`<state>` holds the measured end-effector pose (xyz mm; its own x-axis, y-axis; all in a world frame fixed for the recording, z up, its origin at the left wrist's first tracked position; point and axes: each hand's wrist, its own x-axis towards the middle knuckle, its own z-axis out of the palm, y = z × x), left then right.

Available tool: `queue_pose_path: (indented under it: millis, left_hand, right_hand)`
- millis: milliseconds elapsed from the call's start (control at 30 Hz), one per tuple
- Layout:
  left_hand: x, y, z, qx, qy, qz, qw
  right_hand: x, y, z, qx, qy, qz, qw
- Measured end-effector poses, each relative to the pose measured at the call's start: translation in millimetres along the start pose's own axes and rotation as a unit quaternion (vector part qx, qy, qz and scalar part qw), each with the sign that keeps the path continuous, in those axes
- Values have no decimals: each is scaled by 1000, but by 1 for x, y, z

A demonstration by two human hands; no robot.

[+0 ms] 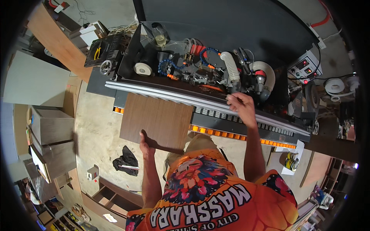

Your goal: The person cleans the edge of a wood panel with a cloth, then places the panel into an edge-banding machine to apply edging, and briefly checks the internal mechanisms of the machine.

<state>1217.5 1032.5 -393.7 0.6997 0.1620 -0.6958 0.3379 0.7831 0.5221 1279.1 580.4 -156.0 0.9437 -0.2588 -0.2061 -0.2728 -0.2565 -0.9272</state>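
Pale panel, left of the frame: the pale panel (36,82) is being stood near a grey cabinet box (56,130), apparently out of the working space.
Pliers, upper left: the yellow-handled pliers (98,53) are being stored on a dark surface beside the machine, probably for easy reach.
Black cloth, lower left of centre: the black cloth (125,159) is being left crumpled on the floor.
Left hand, lower centre-left: the brown panel (158,119) is being gripped near its lower edge by the left hand (147,148), the thumb being laid on top and the fingers being hidden, presumably underneath, so that the overhanging side is being borne.
Brown panel, centre-left: its upper edge is being set against or under the silver rail (154,94), which of the two being impossible to tell; the orange rollers (216,133) are being partly covered, likely for support.
Right hand, right of centre: the right hand (243,109) is being poised at the rail with fingers curled; whether anything is being pinched cannot be told.
Control box, upper right: the control box (307,66) is being mounted facing outward, seemingly for ready reading.
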Motion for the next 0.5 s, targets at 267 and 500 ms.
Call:
queue_pose_path:
  millis: [267,500]
  left_hand:
    - [22,23,-23,29,-47,-9,998]
    - [40,40,-36,47,-46,-15,998]
  right_hand:
    - [-140,69,-64,261,-72,35,962]
    - [-389,260,-61,478,120,337,802]
